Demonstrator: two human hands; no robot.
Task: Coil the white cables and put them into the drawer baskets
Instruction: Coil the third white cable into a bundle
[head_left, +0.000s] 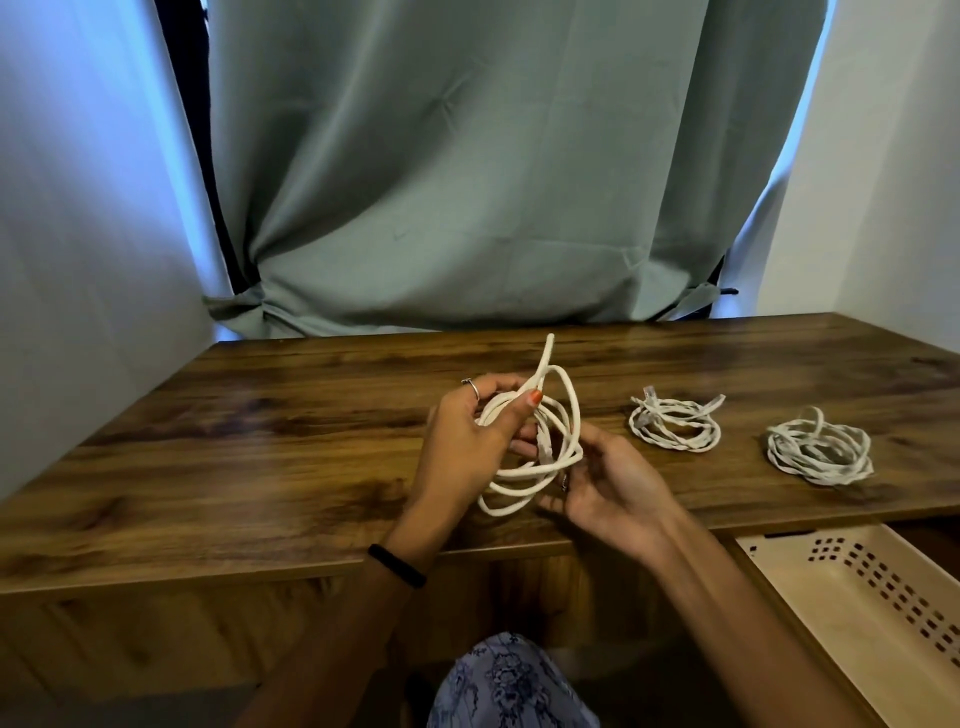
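Note:
A white cable hangs in loose loops above the wooden table, one end sticking up. My left hand pinches the top of the loops between thumb and fingers. My right hand is palm up under the loops' right side, fingers touching them. Two other white cables lie coiled on the table to the right: a middle coil and a far-right coil. A beige perforated drawer basket is pulled out below the table's right front edge.
A grey-green curtain hangs behind the table. White walls close in on the left and right. My patterned lap is under the front edge.

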